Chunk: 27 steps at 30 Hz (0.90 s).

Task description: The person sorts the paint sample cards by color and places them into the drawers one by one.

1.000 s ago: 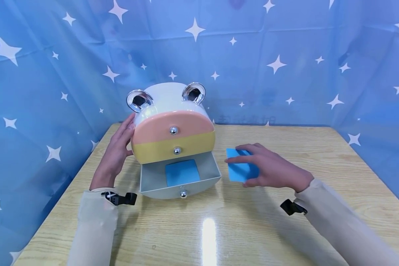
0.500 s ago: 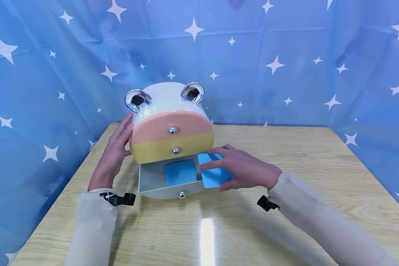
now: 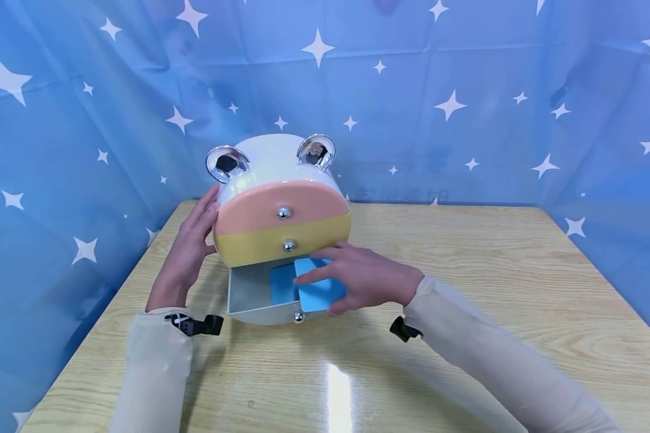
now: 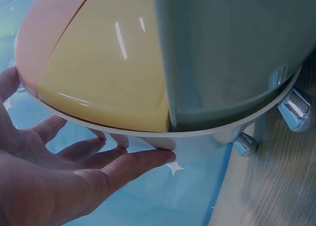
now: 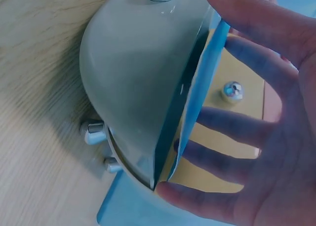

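A round animal-shaped drawer box (image 3: 278, 168) stands on the table, with a pink drawer (image 3: 260, 210) and a yellow drawer (image 3: 260, 246) closed. Its grey bottom drawer (image 3: 244, 291) is pulled out, and a blue card (image 3: 281, 284) lies flat inside. My right hand (image 3: 330, 273) pinches a second blue card (image 3: 319, 293), tilted over the drawer's right part. In the right wrist view this card (image 5: 202, 88) stands edge-on against the drawer (image 5: 143, 73), with my fingers (image 5: 266, 137) behind it. My left hand (image 3: 206, 225) rests with straight fingers (image 4: 74, 171) on the box's left side.
The wooden table (image 3: 466, 270) stretches to the right and toward me. A blue star-patterned cloth (image 3: 466, 120) hangs close behind the box and along both sides. The box stands on small chrome feet (image 4: 296, 110).
My right hand has carried the blue card leftward from the table beside the box to over the open drawer. The left hand has stayed on the box's side.
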### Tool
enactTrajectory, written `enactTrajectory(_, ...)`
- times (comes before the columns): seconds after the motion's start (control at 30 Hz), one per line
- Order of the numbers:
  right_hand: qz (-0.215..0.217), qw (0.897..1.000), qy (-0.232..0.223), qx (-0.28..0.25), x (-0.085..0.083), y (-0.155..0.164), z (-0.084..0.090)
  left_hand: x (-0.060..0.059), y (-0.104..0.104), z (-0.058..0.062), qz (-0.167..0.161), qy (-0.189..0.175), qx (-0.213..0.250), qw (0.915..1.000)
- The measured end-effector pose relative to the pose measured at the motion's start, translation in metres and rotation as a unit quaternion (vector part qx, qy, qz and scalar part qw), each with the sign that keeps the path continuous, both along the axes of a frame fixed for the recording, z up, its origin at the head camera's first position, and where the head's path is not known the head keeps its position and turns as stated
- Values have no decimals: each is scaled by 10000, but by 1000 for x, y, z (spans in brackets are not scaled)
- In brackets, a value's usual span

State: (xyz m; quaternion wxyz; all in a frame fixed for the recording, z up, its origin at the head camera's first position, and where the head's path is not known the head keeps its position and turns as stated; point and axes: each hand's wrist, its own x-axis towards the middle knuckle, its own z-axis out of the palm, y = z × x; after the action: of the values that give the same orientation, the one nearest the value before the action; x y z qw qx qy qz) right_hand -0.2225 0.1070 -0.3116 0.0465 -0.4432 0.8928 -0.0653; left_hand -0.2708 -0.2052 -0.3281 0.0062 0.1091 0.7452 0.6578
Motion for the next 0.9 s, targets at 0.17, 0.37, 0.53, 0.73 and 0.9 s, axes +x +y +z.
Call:
enactTrajectory(0.17, -36, 9999, -137, -16, -2, -8, -2, 0, -1, 0, 14, 53, 6, 10000)
enactTrajectory(0.37, -95, 9999, -121, -79, -4, -13, -8, 1, 0, 1, 0, -4, 69, 10000)
enactTrajectory(0.53, -34, 9996, -69, -281, -5, -14, -14, 2, 0, 1, 7, -69, 37, 10000)
enactTrajectory(0.73, -34, 9995, -62, -313, -5, -12, -16, 2, 0, 0, 1, -15, 21, 10000)
enactTrajectory(0.9, -112, 9994, -21, -322, -1, -11, -15, 1, 0, -1, -23, 60, 29, 10000)
